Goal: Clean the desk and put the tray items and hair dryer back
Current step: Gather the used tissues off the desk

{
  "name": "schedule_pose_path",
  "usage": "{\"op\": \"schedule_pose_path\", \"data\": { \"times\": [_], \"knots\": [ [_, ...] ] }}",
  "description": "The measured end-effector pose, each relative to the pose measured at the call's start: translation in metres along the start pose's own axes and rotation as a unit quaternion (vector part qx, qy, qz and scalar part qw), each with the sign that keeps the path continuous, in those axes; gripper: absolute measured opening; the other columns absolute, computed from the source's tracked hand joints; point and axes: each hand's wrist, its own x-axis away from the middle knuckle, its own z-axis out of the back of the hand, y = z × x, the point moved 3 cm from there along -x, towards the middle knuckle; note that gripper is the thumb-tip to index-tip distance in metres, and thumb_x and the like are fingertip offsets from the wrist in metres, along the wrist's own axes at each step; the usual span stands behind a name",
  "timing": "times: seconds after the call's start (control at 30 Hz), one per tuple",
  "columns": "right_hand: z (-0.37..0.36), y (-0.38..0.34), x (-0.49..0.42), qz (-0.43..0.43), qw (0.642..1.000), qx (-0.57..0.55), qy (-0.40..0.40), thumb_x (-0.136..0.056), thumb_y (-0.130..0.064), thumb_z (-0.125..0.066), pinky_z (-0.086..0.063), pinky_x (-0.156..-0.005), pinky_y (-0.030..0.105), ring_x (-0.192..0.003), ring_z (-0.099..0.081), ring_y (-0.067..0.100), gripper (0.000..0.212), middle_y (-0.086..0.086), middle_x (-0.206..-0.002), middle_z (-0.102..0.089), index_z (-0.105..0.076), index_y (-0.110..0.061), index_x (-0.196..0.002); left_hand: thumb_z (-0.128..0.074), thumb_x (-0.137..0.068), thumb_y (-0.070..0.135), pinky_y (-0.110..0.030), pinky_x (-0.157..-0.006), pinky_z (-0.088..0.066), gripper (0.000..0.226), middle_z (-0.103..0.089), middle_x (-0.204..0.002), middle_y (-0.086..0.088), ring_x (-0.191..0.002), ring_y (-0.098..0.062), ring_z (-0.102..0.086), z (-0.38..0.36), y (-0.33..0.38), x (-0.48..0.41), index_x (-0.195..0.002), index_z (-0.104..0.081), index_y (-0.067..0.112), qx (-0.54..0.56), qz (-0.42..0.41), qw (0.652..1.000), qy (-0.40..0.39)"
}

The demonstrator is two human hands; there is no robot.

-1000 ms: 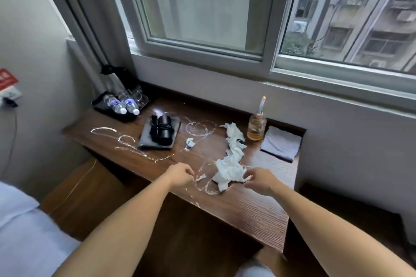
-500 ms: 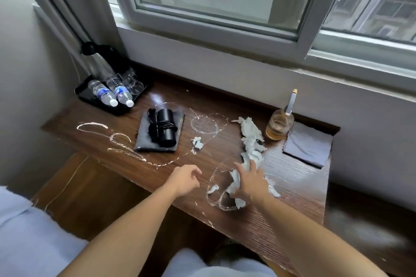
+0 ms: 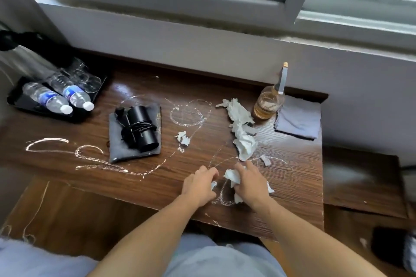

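Note:
On the brown wooden desk (image 3: 292,177), smeared with white squiggly lines, my right hand (image 3: 249,183) grips a crumpled white tissue (image 3: 231,174) near the front edge. My left hand (image 3: 199,184) lies close beside it and pinches a small white scrap (image 3: 213,185). A long strip of crumpled tissue (image 3: 242,130) runs back toward the glass bottle. The black hair dryer (image 3: 140,127), cord wrapped round it, rests on a grey pouch (image 3: 126,150). A black tray (image 3: 27,105) at the far left carries two water bottles (image 3: 58,98) and clear glasses (image 3: 86,78).
A glass bottle of amber liquid (image 3: 267,103) with a tall stopper stands at the back right beside a folded grey cloth (image 3: 298,118). Small tissue scraps (image 3: 182,138) lie mid-desk. Wall and window sill run behind the desk; a lower wooden ledge (image 3: 360,182) sits to the right.
The view has tilted down and closer. My right hand pulled the tissue wad toward the front edge, and my left hand moved right to meet it and took a small scrap.

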Motion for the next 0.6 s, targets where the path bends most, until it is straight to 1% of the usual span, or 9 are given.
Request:
{"op": "schedule_pose_path", "data": {
  "times": [0.07,0.13,0.2,0.27,0.37,0.43,0.53,0.6],
  "knots": [
    [0.005,0.004,0.002,-0.03,0.998,-0.045,0.017,-0.08,-0.021,-0.067,-0.052,-0.081,0.036,-0.115,-0.053,0.023,0.048,-0.001,-0.124,-0.048,-0.054,-0.025,-0.126,-0.075,-0.081,0.03,-0.041,-0.092,-0.052,0.047,-0.053,-0.121,0.002,-0.108,-0.027,-0.063,-0.005,0.002,-0.004,-0.122,-0.051,0.033,-0.032,-0.018,0.999,0.001],
    [0.013,0.011,0.005,-0.065,0.993,-0.086,0.044,-0.08,-0.023,-0.068,-0.052,-0.083,0.039,-0.113,-0.055,0.023,0.051,-0.001,-0.125,-0.05,-0.055,-0.026,-0.129,-0.07,-0.085,0.024,-0.041,-0.091,-0.051,0.038,-0.055,-0.121,0.0,-0.109,-0.029,-0.063,-0.009,0.004,-0.007,-0.119,-0.053,0.027,-0.062,-0.039,0.997,0.001],
    [0.024,0.021,0.007,-0.108,0.985,-0.113,0.08,-0.083,-0.024,-0.068,-0.05,-0.079,0.036,-0.109,-0.057,0.025,0.051,0.0,-0.126,-0.051,-0.055,-0.025,-0.132,-0.063,-0.089,0.017,-0.041,-0.089,-0.05,0.027,-0.058,-0.118,-0.004,-0.108,-0.031,-0.063,-0.011,0.008,-0.01,-0.115,-0.057,0.021,-0.091,-0.063,0.994,0.001],
    [0.035,0.033,0.006,-0.154,0.975,-0.112,0.112,-0.085,-0.027,-0.068,-0.049,-0.076,0.036,-0.105,-0.059,0.026,0.048,0.001,-0.126,-0.051,-0.055,-0.024,-0.131,-0.057,-0.09,0.01,-0.041,-0.088,-0.052,0.018,-0.063,-0.112,-0.005,-0.104,-0.031,-0.064,-0.008,0.009,-0.012,-0.104,-0.062,0.018,-0.09,-0.072,0.993,0.002],
    [0.046,0.049,-0.002,-0.21,0.963,-0.103,0.133,-0.086,-0.03,-0.066,-0.051,-0.076,0.038,-0.101,-0.059,0.029,0.04,0.004,-0.122,-0.052,-0.055,-0.026,-0.125,-0.056,-0.085,0.009,-0.037,-0.084,-0.055,0.019,-0.07,-0.097,0.001,-0.094,-0.024,-0.067,0.007,0.001,-0.018,-0.081,-0.064,0.026,-0.001,-0.038,0.999,0.011],
    [0.049,0.052,-0.012,-0.232,0.961,-0.096,0.117,-0.086,-0.032,-0.066,-0.052,-0.078,0.041,-0.102,-0.058,0.031,0.038,0.007,-0.12,-0.05,-0.055,-0.025,-0.122,-0.06,-0.082,0.013,-0.033,-0.079,-0.056,0.018,-0.071,-0.086,0.007,-0.086,-0.018,-0.067,0.023,-0.012,-0.023,-0.072,-0.063,0.027,0.072,-0.001,0.997,0.031],
    [0.044,0.054,-0.027,-0.255,0.962,-0.067,0.07,-0.086,-0.034,-0.066,-0.048,-0.081,0.042,-0.11,-0.054,0.035,0.042,0.011,-0.123,-0.048,-0.052,-0.024,-0.125,-0.07,-0.079,0.021,-0.03,-0.073,-0.055,0.015,-0.069,-0.078,0.014,-0.081,-0.012,-0.066,0.049,-0.039,-0.033,-0.067,-0.065,0.029,0.13,0.037,0.988,0.077],
    [0.04,0.054,-0.035,-0.257,0.963,-0.056,0.058,-0.086,-0.028,-0.064,-0.047,-0.079,0.042,-0.108,-0.055,0.036,0.036,0.012,-0.12,-0.049,-0.053,-0.021,-0.12,-0.073,-0.078,0.027,-0.03,-0.074,-0.052,0.013,-0.067,-0.084,0.014,-0.087,-0.014,-0.064,0.067,-0.059,-0.04,-0.067,-0.066,0.029,0.138,0.052,0.983,0.108]
  ]
}}
